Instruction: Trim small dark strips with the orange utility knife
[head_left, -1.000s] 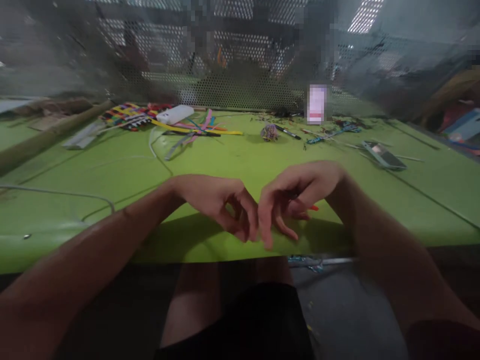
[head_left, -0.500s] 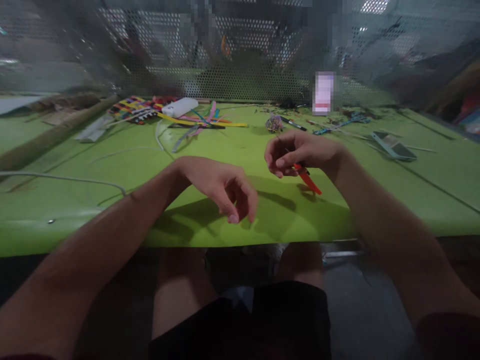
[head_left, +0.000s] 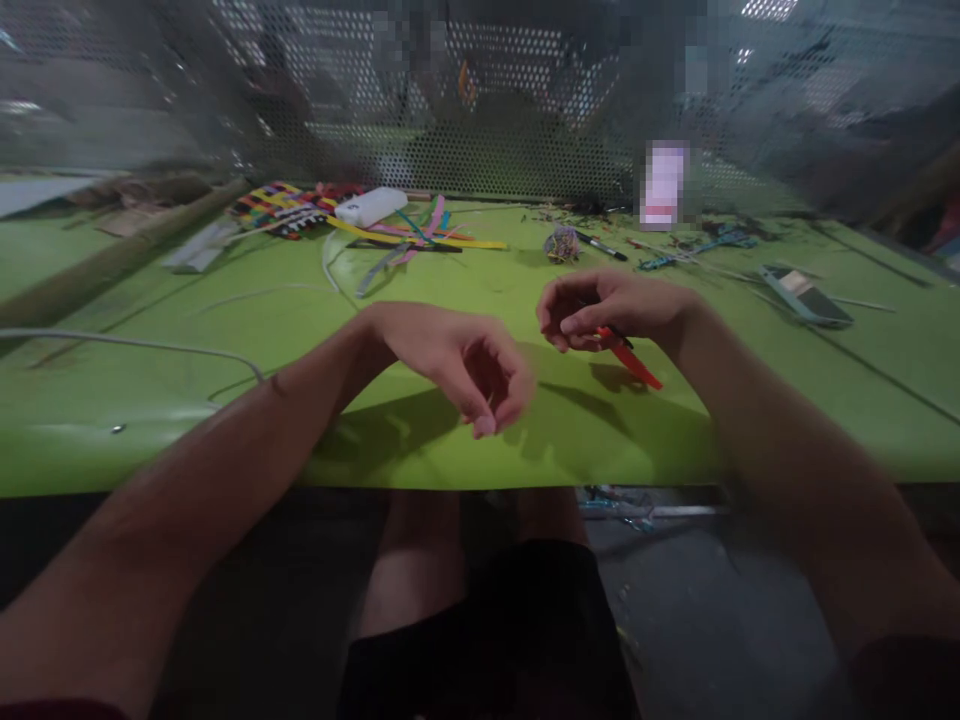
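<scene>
Over the front part of the green table covering (head_left: 420,470), my left hand (head_left: 476,365) hangs bent at the wrist. Its thumb and fingertips meet in a pinch; anything between them is too small to make out. My right hand (head_left: 619,305) is a little farther back and to the right, its fingers curled. From under its palm sticks a narrow orange-red strip (head_left: 637,367) with a dark part near the fingers, its free end pointing down and right. The fingers hide the other end. Behind this hand lies a small ball of tangled coloured threads (head_left: 562,245).
A black pen (head_left: 602,245) lies beside the thread ball. Farther back are loose coloured strips (head_left: 427,240), a white power strip (head_left: 371,207) and a multicoloured woven piece (head_left: 289,212). A pale-edged flat device (head_left: 806,296) lies right. A cable (head_left: 150,343) crosses the left side.
My left hand has moved slightly right and up, and its thumb and fingertips are closer together. My right hand keeps the orange-red strip. The whole view has shifted a little.
</scene>
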